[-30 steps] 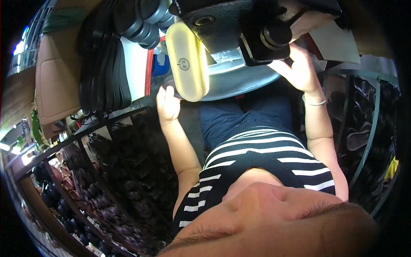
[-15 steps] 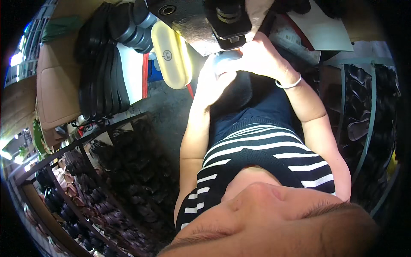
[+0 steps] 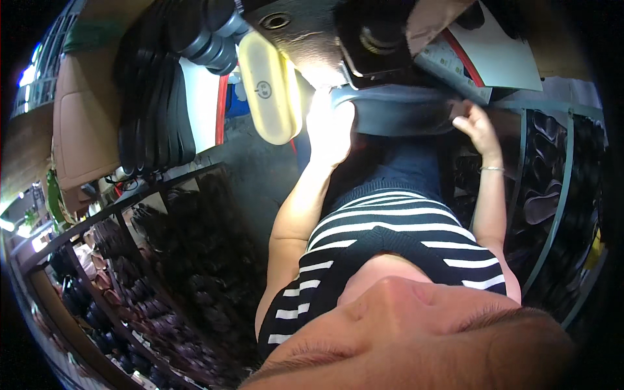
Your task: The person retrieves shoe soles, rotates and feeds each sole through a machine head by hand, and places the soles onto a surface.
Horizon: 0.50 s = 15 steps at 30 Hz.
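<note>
A long dark sole-shaped piece (image 3: 403, 112), blurred by motion, stretches sideways between my hands below the machine head. At its left end, my left hand (image 3: 330, 127) is closed around the edge, thumb on top; the bright light washes out its fingers. My right hand (image 3: 478, 127) pinches the far right end, where a small brownish bit shows at the fingertips. Just above the piece stands the black machine head (image 3: 305, 32) with a dark block (image 3: 374, 49) on it. What lies under that block is hidden.
Left of the machine hangs a pale yellow oblong cover (image 3: 268, 91), brightly lit. Beyond it are a stack of black soles (image 3: 156, 117) and a tan panel (image 3: 88, 123). Shoe-filled racks stand at lower left (image 3: 123, 273) and right (image 3: 543, 162). White-and-red boxes (image 3: 497, 58) lie at upper right.
My right hand has moved away to the right from beside my left hand. The dark piece, which hung down before, now extends sideways between both hands.
</note>
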Each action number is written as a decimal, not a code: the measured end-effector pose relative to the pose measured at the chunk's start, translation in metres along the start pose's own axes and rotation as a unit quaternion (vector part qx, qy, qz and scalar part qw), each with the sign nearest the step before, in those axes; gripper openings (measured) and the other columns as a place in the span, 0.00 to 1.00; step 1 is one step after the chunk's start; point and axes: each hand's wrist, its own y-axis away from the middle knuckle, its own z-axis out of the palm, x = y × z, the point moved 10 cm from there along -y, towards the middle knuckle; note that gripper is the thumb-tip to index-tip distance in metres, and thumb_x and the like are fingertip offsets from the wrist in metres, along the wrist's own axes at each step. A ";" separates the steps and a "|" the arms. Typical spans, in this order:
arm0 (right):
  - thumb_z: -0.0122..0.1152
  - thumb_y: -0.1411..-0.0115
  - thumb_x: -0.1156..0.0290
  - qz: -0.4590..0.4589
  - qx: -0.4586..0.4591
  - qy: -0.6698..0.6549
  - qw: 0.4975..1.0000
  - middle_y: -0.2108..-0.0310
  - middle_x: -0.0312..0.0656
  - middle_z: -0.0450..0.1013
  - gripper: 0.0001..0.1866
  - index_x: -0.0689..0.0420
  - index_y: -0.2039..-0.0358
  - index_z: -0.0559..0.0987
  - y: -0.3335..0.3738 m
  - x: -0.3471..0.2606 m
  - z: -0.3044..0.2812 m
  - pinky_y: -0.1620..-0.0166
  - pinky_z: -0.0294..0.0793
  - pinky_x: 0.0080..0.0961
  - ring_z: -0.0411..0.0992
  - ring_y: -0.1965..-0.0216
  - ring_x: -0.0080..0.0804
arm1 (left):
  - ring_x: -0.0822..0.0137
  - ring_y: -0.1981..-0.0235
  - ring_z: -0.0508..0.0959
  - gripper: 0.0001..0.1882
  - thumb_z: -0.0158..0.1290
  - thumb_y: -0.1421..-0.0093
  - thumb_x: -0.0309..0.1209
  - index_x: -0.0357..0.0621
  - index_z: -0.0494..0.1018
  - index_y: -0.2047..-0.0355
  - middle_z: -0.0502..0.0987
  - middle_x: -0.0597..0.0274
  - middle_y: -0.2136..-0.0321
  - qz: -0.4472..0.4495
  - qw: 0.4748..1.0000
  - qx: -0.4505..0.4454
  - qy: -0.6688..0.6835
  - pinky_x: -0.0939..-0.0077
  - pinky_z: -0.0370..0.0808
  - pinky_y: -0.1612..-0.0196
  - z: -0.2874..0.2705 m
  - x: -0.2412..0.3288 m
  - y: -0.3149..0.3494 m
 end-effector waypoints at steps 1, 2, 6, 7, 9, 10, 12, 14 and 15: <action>0.54 0.46 0.74 -0.042 0.014 0.038 0.998 0.63 0.33 0.68 0.13 0.61 0.59 0.69 -0.011 -0.018 -0.015 0.54 0.63 0.18 0.65 0.61 0.19 | 0.63 0.59 0.70 0.25 0.48 0.45 0.36 0.28 0.63 0.53 0.70 0.49 0.60 0.029 0.998 0.003 -0.050 0.73 0.65 0.54 -0.002 0.005 0.001; 0.53 0.45 0.74 -0.088 0.015 0.057 0.994 0.63 0.33 0.68 0.13 0.61 0.59 0.69 -0.013 -0.057 -0.018 0.54 0.62 0.18 0.64 0.61 0.19 | 0.63 0.59 0.70 0.25 0.48 0.45 0.36 0.28 0.63 0.53 0.70 0.49 0.60 0.028 0.999 0.002 -0.042 0.73 0.65 0.54 -0.001 0.007 0.000; 0.53 0.44 0.73 -0.158 0.036 0.099 0.982 0.66 0.33 0.69 0.13 0.63 0.58 0.69 -0.034 -0.111 -0.025 0.56 0.62 0.15 0.65 0.63 0.18 | 0.66 0.60 0.70 0.23 0.48 0.45 0.34 0.29 0.63 0.54 0.71 0.52 0.60 -0.062 0.995 -0.039 0.065 0.76 0.65 0.55 -0.015 -0.004 0.005; 0.54 0.45 0.73 -0.170 0.042 0.130 0.976 0.67 0.33 0.69 0.13 0.63 0.59 0.70 -0.035 -0.122 -0.019 0.57 0.63 0.14 0.65 0.64 0.18 | 0.67 0.60 0.70 0.21 0.47 0.44 0.33 0.29 0.64 0.54 0.71 0.54 0.61 -0.100 0.986 -0.054 0.124 0.77 0.65 0.56 -0.014 -0.012 0.007; 0.55 0.45 0.73 -0.188 0.040 0.159 0.968 0.68 0.34 0.69 0.13 0.64 0.59 0.70 -0.034 -0.137 0.002 0.59 0.64 0.14 0.66 0.66 0.17 | 0.70 0.62 0.70 0.18 0.47 0.44 0.30 0.30 0.66 0.57 0.71 0.56 0.63 -0.098 0.976 -0.007 0.196 0.79 0.65 0.57 -0.027 -0.035 0.019; 0.55 0.45 0.73 -0.190 0.037 0.181 0.964 0.69 0.34 0.69 0.13 0.64 0.60 0.71 -0.031 -0.141 0.014 0.60 0.65 0.14 0.66 0.67 0.18 | 0.71 0.63 0.70 0.16 0.47 0.44 0.29 0.31 0.66 0.57 0.71 0.57 0.63 -0.104 0.963 -0.004 0.248 0.79 0.65 0.57 -0.034 -0.042 0.023; 0.57 0.47 0.75 -0.198 0.020 0.179 0.963 0.70 0.35 0.70 0.12 0.65 0.62 0.72 -0.028 -0.145 0.039 0.63 0.67 0.15 0.67 0.69 0.18 | 0.72 0.63 0.71 0.14 0.43 0.42 0.26 0.28 0.65 0.59 0.72 0.58 0.65 -0.097 0.958 -0.025 0.267 0.81 0.67 0.60 -0.050 -0.056 0.029; 0.59 0.49 0.76 -0.192 0.021 0.205 0.960 0.72 0.35 0.71 0.12 0.64 0.63 0.73 -0.023 -0.152 0.063 0.62 0.67 0.16 0.67 0.69 0.18 | 0.71 0.63 0.71 0.14 0.43 0.42 0.26 0.29 0.64 0.57 0.71 0.57 0.63 -0.145 0.919 -0.014 0.366 0.79 0.68 0.59 -0.058 -0.073 0.038; 0.59 0.49 0.76 -0.193 0.026 0.238 0.952 0.72 0.36 0.71 0.12 0.64 0.63 0.74 -0.018 -0.159 0.072 0.63 0.67 0.16 0.67 0.70 0.18 | 0.70 0.63 0.72 0.14 0.44 0.42 0.26 0.30 0.64 0.57 0.71 0.56 0.63 -0.181 0.880 0.005 0.440 0.78 0.69 0.59 -0.061 -0.075 0.043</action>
